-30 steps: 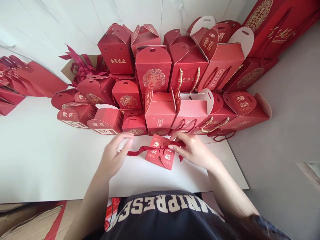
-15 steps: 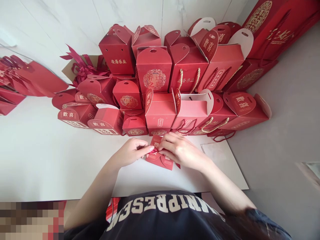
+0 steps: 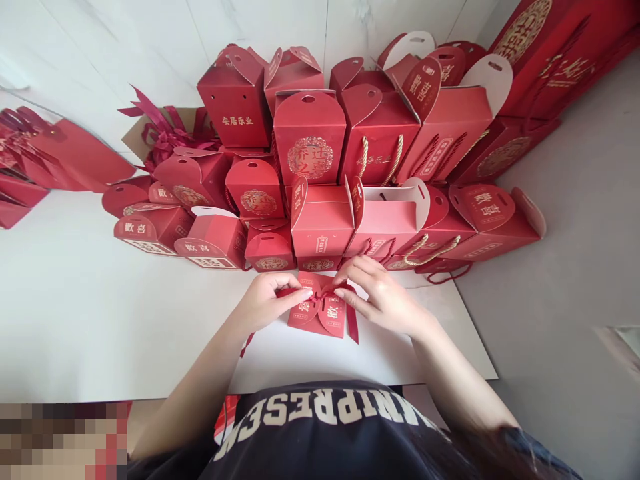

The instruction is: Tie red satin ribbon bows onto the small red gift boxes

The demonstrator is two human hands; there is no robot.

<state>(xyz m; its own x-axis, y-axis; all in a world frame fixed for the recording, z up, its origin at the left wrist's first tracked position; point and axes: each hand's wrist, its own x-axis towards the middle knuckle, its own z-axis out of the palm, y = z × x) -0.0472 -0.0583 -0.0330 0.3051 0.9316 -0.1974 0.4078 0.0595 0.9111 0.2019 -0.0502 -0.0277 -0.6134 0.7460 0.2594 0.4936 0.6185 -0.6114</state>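
Observation:
A small red gift box (image 3: 316, 323) with gold characters lies on the white table in front of me, its two rounded top flaps folded inward. A dark red ribbon (image 3: 353, 325) crosses its middle and is knotted or twisted at the centre. My left hand (image 3: 273, 300) pinches the ribbon at the left of the knot, the tail hanging down by my wrist. On the other side my right hand (image 3: 380, 297) pinches the ribbon close to the knot, with a tail hanging below the fingers.
Red gift boxes (image 3: 310, 143) stand stacked in rows behind the work spot, some with rope handles. An open carton of ribbons (image 3: 173, 137) and red bags (image 3: 75, 157) are at the back left. A large red bag (image 3: 550, 67) stands at the right, beside a grey wall (image 3: 575, 253).
My hands have moved apart, drawing the ribbon out to both sides. More of the box flaps and the ribbon at the centre now shows.

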